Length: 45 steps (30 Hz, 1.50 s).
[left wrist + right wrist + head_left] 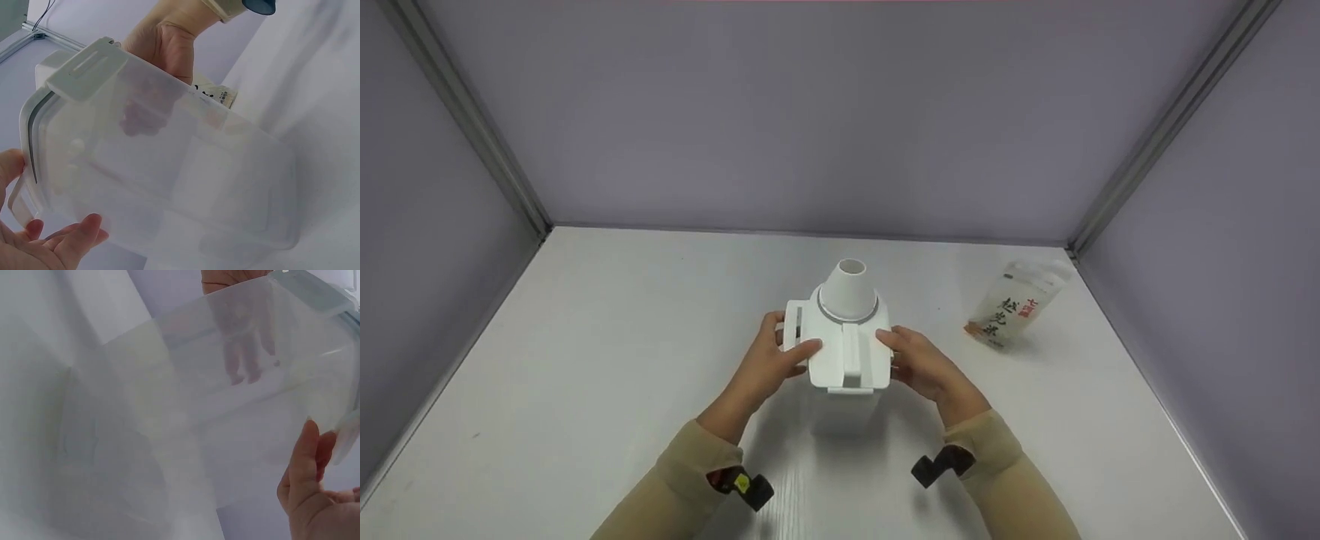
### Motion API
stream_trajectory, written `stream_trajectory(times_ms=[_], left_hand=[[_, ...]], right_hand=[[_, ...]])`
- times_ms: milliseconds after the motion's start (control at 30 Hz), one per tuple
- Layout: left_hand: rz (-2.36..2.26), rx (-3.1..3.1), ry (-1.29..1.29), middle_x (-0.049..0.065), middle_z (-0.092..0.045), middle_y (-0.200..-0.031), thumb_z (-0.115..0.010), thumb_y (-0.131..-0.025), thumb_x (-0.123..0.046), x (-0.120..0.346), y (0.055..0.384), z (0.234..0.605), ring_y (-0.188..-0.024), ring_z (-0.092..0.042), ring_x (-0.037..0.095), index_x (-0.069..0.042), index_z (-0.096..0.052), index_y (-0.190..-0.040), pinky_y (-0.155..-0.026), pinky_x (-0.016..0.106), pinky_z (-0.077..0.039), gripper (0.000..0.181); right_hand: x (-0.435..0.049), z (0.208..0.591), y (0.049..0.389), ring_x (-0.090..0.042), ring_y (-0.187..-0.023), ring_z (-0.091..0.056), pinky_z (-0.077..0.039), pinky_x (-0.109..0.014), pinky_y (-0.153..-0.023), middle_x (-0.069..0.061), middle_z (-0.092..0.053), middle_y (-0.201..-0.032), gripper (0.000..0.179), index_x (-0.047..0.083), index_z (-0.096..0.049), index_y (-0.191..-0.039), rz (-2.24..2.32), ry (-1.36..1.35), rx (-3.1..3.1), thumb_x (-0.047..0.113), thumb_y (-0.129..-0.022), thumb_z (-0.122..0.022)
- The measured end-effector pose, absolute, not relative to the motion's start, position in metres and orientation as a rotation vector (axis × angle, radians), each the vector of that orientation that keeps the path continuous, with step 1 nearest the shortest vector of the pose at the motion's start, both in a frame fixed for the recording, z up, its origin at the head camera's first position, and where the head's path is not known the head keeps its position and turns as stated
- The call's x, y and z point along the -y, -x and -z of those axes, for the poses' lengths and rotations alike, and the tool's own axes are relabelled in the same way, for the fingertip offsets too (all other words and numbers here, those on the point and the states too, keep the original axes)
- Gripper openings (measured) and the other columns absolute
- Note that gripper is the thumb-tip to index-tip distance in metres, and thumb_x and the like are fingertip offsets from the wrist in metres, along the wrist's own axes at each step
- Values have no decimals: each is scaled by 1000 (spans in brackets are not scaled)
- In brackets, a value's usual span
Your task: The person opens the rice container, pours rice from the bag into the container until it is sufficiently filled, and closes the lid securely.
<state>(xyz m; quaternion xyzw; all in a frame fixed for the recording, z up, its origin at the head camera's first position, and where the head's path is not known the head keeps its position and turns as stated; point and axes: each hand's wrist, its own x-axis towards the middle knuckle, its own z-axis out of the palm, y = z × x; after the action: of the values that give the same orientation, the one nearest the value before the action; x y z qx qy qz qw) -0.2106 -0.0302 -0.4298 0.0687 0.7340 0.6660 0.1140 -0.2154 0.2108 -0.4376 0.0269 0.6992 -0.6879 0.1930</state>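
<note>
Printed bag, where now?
Head view: the printed bag lies on the table at back right, to the right of the right hand and white container.

Lid point(829, 360): cut off by the right edge in the right wrist view.
Box point(169, 163): mostly hidden beneath the lid in the head view; blurred at the base in the right wrist view.
Left hand point(765, 361): partly hidden behind the flap point(792, 326) from above; cut off by the left edge in the left wrist view.
Right hand point(922, 366): partly hidden under the lid from above; blurred through the cloudy box in the left wrist view.
Bag point(1012, 307): mostly hidden behind the box in the left wrist view; too small to read in finest print.
Sleeves point(675, 472): cut off by the head view's lower edge.
</note>
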Motion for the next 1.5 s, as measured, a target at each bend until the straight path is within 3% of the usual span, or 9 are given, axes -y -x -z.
stream_trajectory(times_ms=[100, 300, 600, 1100, 1400, 1500], left_hand=[[-1954, -2144, -191, 17, -54, -123, -71, -84, -30, 30, 210, 430, -103, -59, 25, -7, -25, -139, -81, 39, -51, 75], [-1953, -2152, -198, 20, -52, -125, -69, -85, -31, 29, 210, 429, -102, -60, 28, -6, -25, -138, -82, 41, -51, 74], [-1978, -2133, -210, 21, -52, -123, -69, -86, -28, 29, 209, 430, -101, -60, 28, -5, -25, -138, -81, 41, -51, 72], [-1977, -2132, -194, 21, -51, -125, -70, -85, -29, 29, 208, 429, -103, -60, 28, -6, -24, -139, -80, 40, -52, 75], [-1957, -2153, -189, 19, -51, -125, -70, -84, -33, 29, 209, 430, -104, -59, 27, -6, -24, -140, -79, 39, -52, 78], [-1953, -2153, -182, 19, -50, -128, -71, -83, -33, 29, 209, 430, -105, -59, 27, -7, -23, -140, -79, 39, -52, 78]], right_hand=[[-209, 439, 215, -21, -104, -57, -45, -36, -92, -19, -51, -126, 89, -6, -9, -145, 1949, -60, -1922, 42, -88, -57], [-209, 441, 217, -19, -101, -56, -46, -33, -91, -17, -50, -123, 68, -6, -29, -138, 1988, 57, -1856, 37, -91, -52], [-209, 441, 217, -15, -91, -57, -49, -30, -84, -12, -56, -110, 64, -6, -33, -134, 1986, 23, -1865, 35, -91, -53], [-204, 430, 208, -24, -100, -56, -51, -38, -81, -17, -49, -124, 63, 2, -31, -139, 1971, -17, -2176, 30, -91, -62], [-194, 393, 190, -23, -86, -57, -51, -37, -73, -17, -54, -106, 49, -5, -39, -125, 1755, -86, -2473, 21, -91, -61], [-196, 396, 193, -20, -79, -54, -49, -35, -69, -13, -54, -99, 48, -4, -42, -122, 1692, -112, -2539, 23, -89, -64]])
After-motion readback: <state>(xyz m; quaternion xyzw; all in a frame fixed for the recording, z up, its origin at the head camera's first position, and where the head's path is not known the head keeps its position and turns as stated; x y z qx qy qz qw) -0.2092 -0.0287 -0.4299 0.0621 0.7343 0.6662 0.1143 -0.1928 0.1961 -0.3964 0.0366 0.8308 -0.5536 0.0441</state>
